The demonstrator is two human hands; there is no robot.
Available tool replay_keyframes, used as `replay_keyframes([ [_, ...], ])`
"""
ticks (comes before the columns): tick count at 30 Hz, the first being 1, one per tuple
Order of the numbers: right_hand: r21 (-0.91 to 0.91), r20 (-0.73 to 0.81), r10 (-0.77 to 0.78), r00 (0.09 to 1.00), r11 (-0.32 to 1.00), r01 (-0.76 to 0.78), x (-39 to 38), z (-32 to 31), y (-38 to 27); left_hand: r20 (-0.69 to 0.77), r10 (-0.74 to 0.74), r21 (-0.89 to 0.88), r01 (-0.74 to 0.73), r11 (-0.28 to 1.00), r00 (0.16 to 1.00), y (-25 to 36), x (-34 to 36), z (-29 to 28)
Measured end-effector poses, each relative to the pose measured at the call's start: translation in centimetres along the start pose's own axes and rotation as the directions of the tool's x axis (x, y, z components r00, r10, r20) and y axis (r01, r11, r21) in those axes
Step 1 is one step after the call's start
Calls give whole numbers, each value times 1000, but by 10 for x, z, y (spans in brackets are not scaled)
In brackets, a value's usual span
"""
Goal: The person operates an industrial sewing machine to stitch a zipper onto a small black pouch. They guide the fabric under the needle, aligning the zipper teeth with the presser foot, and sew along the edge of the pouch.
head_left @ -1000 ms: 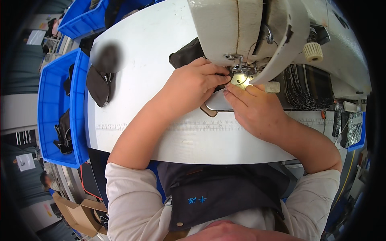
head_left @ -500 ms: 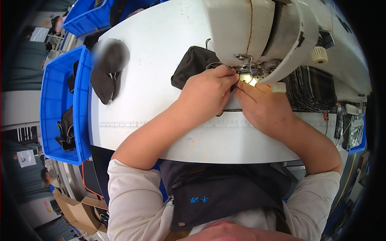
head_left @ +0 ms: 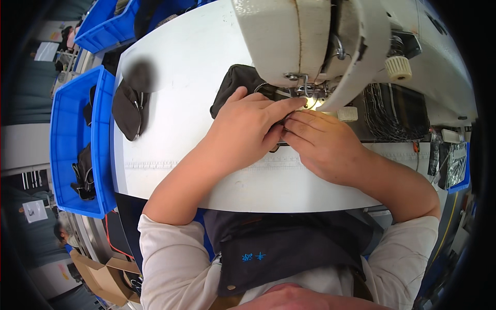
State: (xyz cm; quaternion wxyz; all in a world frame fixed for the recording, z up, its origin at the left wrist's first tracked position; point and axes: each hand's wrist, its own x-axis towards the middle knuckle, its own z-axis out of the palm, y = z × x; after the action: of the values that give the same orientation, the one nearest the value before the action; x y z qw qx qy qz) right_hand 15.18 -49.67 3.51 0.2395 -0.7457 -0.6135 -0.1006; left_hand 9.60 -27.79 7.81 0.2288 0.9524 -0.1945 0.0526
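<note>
A dark zippered fabric pouch (head_left: 233, 85) lies on the white table beside the sewing machine's needle area (head_left: 311, 93), its toothed zipper edge leading toward the presser foot. My left hand (head_left: 243, 126) rests over the pouch, closed on it, with the index finger reaching out close to the lit needle plate. Just in front of the needle, my right hand (head_left: 325, 147) has its fingers bunched together on the near edge of the same pouch. The fingertips of both hands meet there and hide most of the cloth between them.
The white sewing machine head (head_left: 281, 39) overhangs the work. Stacked dark pieces with pale edges (head_left: 395, 113) lie right of the needle. Another dark pouch (head_left: 127, 111) lies at the table's left. A blue bin (head_left: 106, 175) holding dark pieces stands beyond that edge.
Both hands have shifted slightly left and nearer to me from the needle. My left index finger is now stretched out, and my right fingers have drawn together lower on the pouch edge.
</note>
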Motion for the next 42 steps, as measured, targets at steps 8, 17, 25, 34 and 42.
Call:
replay_keyframes([
  [8,-17,-13,-25,1000,1000,25,-5,-3,-1,174,-116,-509,190,839,978,-4,-2,-7],
  [17,-80,-41,-33,999,996,30,-7,2,-7,-320,158,245,-79,966,934,-2,9,24],
  [25,-66,-2,19,1000,998,-19,-9,0,-8,-130,218,269,-177,947,967,-4,6,18],
  [34,-122,36,-154,987,980,157,-10,-8,-17,-105,129,55,-123,991,986,-7,-2,23],
  [42,-106,28,-147,989,983,149,-11,-9,-18,-105,167,53,-162,985,980,-4,2,23],
])
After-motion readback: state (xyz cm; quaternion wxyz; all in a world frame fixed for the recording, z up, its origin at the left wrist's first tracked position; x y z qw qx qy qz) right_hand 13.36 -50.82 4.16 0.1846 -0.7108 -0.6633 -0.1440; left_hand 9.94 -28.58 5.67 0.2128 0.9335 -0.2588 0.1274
